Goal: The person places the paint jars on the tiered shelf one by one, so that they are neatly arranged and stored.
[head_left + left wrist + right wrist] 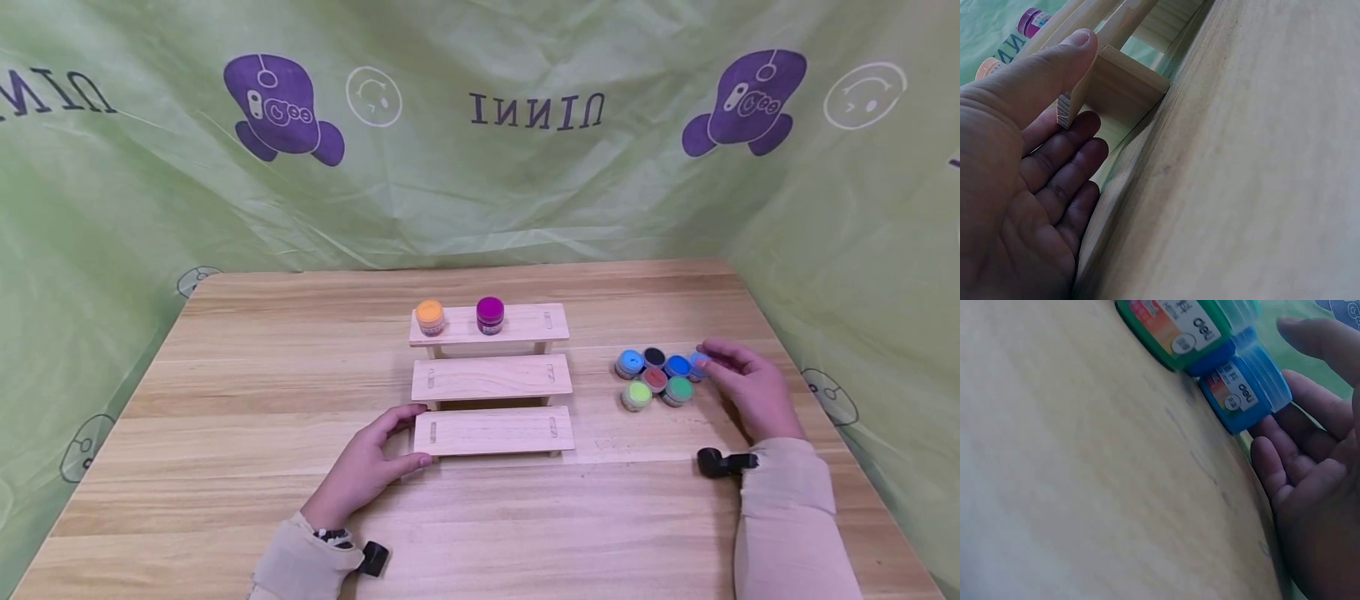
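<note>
A three-step wooden display stand stands mid-table. At the left end of its lowest step, my left hand holds the board between thumb and fingers; the left wrist view shows the board end between them. On the top step sit an orange paint jar and a purple paint jar. My right hand is at the right edge of a paint jar cluster, its fingers beside a blue paint jar. Its thumb stands apart from that jar, and whether the fingers touch it I cannot tell.
Clustered right of the stand are a light blue jar, a black jar, a dark blue jar, a red jar, a green jar and a lime jar. Green printed cloth hangs around the table.
</note>
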{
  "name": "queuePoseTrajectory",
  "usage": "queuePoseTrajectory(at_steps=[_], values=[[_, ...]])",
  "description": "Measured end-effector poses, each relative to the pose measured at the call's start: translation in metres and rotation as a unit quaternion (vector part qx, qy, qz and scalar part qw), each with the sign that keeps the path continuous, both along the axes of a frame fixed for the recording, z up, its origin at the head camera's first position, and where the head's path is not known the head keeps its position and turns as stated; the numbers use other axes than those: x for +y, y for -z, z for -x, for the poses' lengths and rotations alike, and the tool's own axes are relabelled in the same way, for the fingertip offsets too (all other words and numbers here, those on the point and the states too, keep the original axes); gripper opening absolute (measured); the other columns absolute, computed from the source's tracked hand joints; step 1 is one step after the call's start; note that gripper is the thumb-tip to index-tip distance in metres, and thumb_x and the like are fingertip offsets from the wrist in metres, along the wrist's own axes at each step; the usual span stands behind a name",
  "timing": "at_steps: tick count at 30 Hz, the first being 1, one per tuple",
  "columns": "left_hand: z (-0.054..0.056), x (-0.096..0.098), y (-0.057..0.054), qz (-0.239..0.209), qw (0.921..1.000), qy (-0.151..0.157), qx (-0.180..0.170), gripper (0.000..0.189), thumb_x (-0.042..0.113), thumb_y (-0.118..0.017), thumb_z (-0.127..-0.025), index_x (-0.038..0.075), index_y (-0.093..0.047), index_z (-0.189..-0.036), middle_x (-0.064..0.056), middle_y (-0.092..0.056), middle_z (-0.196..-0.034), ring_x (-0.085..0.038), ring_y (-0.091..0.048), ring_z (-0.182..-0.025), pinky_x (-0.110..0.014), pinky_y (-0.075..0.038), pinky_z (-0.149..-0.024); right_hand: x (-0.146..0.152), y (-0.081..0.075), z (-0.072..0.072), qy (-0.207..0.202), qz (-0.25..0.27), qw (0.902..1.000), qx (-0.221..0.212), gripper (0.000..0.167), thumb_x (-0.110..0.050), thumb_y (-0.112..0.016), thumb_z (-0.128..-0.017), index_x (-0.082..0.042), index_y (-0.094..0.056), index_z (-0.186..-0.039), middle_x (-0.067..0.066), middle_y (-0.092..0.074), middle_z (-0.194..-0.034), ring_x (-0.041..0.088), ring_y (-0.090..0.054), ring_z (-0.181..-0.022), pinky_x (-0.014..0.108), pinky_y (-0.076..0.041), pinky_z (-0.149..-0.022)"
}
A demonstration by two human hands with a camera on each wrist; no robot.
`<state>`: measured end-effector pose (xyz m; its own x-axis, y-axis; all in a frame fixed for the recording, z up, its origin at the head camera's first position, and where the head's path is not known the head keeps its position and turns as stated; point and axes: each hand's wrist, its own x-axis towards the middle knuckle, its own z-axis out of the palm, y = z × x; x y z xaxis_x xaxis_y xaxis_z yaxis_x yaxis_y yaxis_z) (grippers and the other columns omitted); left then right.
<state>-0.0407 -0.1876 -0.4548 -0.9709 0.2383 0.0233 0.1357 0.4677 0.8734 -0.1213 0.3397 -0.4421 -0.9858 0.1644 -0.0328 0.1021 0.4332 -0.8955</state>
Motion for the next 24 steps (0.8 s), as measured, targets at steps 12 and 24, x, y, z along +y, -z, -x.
queuePoseTrajectory(at_steps=[12,24], values=[[-0.0001,0.0001,0.0001,-0.004,1.0,0.0,-0.002,0.064,0.028,-0.088,-0.077,0.018,-0.06,-0.134,0.0,-0.063,-0.133,-0.023,-0.052,-0.13,-0.051,-0.033,-0.114,0.0063,-0.0001,-0.0019,-0.047,-0.034,0.9983,-0.006,0.06,-0.031,-0.074,-0.093,0.004,-0.054,-0.137,-0.027,-0.059,-0.105,-0.006,-0.057,-0.097,0.006,-0.046,-0.08],[-0.0002,-0.0001,0.0004,0.003,1.0,-0.003,-0.001,0.065,0.029,-0.088,-0.077,0.017,-0.06,-0.134,-0.001,-0.062,-0.135,-0.023,-0.052,-0.131,-0.051,-0.034,-0.113,0.0055,0.0017,0.0011,-0.036,-0.098,0.9938,-0.038,0.069,-0.044,-0.073,-0.091,0.0,-0.055,-0.141,0.015,-0.058,-0.129,-0.005,-0.05,-0.099,0.005,-0.043,-0.077]])
